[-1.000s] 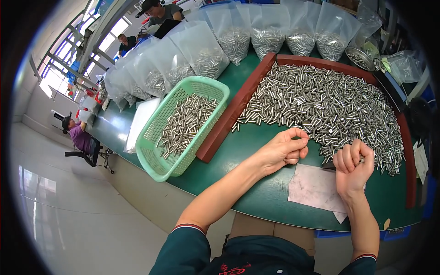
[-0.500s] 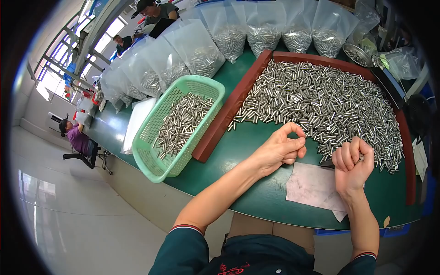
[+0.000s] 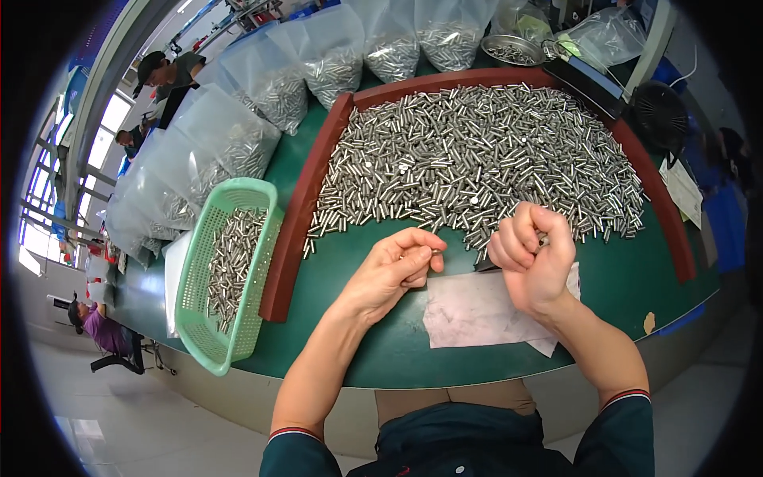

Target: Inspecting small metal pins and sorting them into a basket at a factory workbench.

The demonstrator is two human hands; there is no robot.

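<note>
My left hand (image 3: 395, 269) is closed in a pinch, thumb against curled fingers, just in front of the pile of short metal pins (image 3: 477, 159). Whatever lies between its fingertips, if anything, is too small to make out. To its right, my right hand (image 3: 534, 258) is curled into a loose fist over the pile's near edge, and its contents are hidden. Beneath the right hand lies a stained pale cloth (image 3: 469, 314), partly covered by that hand and wrist. A small dark object (image 3: 485, 265) shows at the cloth's far edge, beside the right fingers.
A red-brown wooden frame (image 3: 296, 230) borders the pile on the green table (image 3: 381, 358). Left of it stands a green plastic basket (image 3: 191, 294) holding pins. Clear bags of pins (image 3: 330, 63) line the back, near a round metal dish (image 3: 513, 50). People sit farther left.
The view has swung to the right, so the table and basket appear farther left. Both hands keep nearly the same closed shapes, with a slightly wider gap between them.
</note>
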